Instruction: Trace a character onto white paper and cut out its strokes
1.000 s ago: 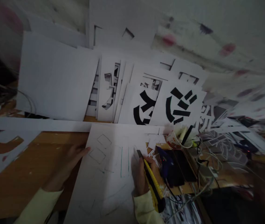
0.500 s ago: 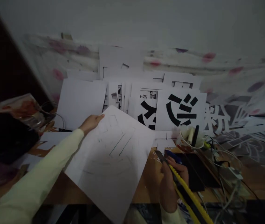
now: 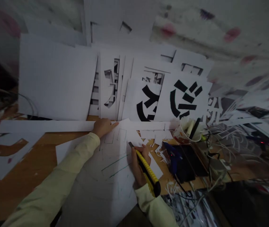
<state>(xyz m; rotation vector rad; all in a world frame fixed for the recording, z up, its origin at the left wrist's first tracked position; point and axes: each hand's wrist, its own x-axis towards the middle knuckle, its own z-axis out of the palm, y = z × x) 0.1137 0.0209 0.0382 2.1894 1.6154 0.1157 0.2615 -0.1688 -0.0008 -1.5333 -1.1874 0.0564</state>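
Note:
A large white sheet of paper (image 3: 101, 189) with green and faint pencil lines lies on the table and hangs past its near edge. My left hand (image 3: 104, 127) is at the sheet's far left edge, gripping it with the thumb side towards the corner; some fingers are hidden. My right hand (image 3: 141, 164) is closed around a yellow and black utility knife (image 3: 148, 171), its blade tip pointing away from me, over the right part of the sheet. Beside that hand lie small paper scraps (image 3: 160, 153).
Behind stand white cards with black cut-out strokes (image 3: 184, 101) and a blank white card (image 3: 56, 82). On the right are a paper cup (image 3: 181, 134) with pens, a blue glue gun (image 3: 174, 154), dark flat panels (image 3: 186, 167) and tangled cables (image 3: 217, 157).
The raised sheet has come down onto the table with my left hand at its edge. My right hand has brought the knife left, over the sheet. The view has shifted lower and closer.

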